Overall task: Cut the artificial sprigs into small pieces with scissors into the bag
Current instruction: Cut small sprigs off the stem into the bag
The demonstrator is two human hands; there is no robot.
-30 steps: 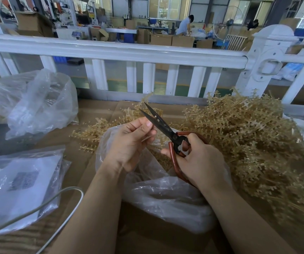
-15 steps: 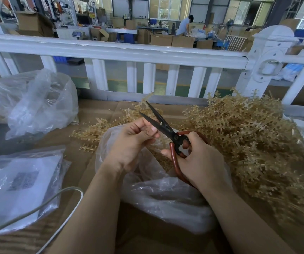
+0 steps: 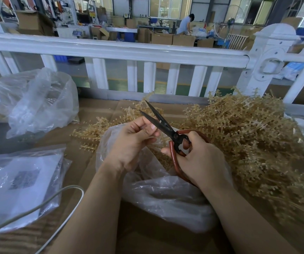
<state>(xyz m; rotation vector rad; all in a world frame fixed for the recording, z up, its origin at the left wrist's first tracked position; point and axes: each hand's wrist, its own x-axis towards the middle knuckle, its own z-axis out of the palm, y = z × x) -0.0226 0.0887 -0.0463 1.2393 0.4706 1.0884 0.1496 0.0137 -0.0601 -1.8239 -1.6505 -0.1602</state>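
Head view: right hand (image 3: 200, 158) round open scissors (image 3: 163, 125), left hand (image 3: 133, 142) pinching.

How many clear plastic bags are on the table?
3: one bag under the hands, one at far left by the railing, one at near left holding paper. The sprig pile may hide more.

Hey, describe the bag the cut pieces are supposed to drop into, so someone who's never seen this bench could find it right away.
Start at the white railing across the back, then come down to the cardboard-covered bench, where both hands work. The target bag is the clear plastic one directly beneath the scissors. Unlike the crumpled bag far left and the flat bag holding printed paper, it sits beside the tan sprig pile.
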